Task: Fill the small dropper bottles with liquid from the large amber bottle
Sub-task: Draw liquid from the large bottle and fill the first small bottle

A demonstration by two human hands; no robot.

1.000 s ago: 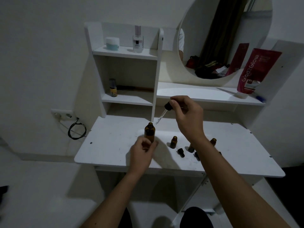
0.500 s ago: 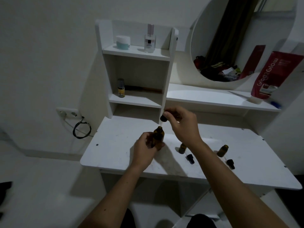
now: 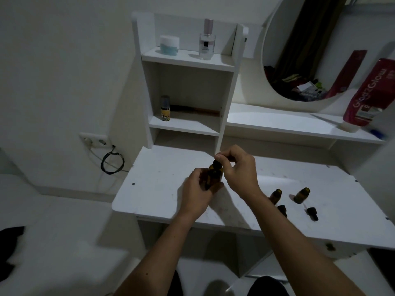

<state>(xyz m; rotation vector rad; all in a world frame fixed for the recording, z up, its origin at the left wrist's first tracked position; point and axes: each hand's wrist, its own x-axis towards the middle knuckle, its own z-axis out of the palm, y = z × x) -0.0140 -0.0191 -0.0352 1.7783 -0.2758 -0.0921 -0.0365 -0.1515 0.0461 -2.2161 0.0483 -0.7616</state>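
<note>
My left hand (image 3: 197, 194) grips the large amber bottle (image 3: 215, 175) above the white desk (image 3: 162, 184). My right hand (image 3: 238, 167) pinches the black dropper cap (image 3: 216, 162) on the bottle's neck; the pipette is hidden inside. To the right on the desk stand two small amber dropper bottles, uncapped: one (image 3: 275, 195) partly behind my right forearm, the other (image 3: 301, 195) further right. Two black dropper caps lie in front of them, one (image 3: 282, 210) by my forearm and one (image 3: 312, 213) near the desk's front edge.
White shelves rise at the back with a small yellow-labelled bottle (image 3: 165, 108), a pale jar (image 3: 169, 45) and a perfume bottle (image 3: 207, 40). A round mirror (image 3: 299, 50) and a red tube (image 3: 367, 97) are at the right. A wall socket with a coiled cable (image 3: 112, 162) sits left.
My right hand has lowered the dropper from above the desk into the large amber bottle's neck. The left hand has kept hold of the bottle. The view has shifted left.
</note>
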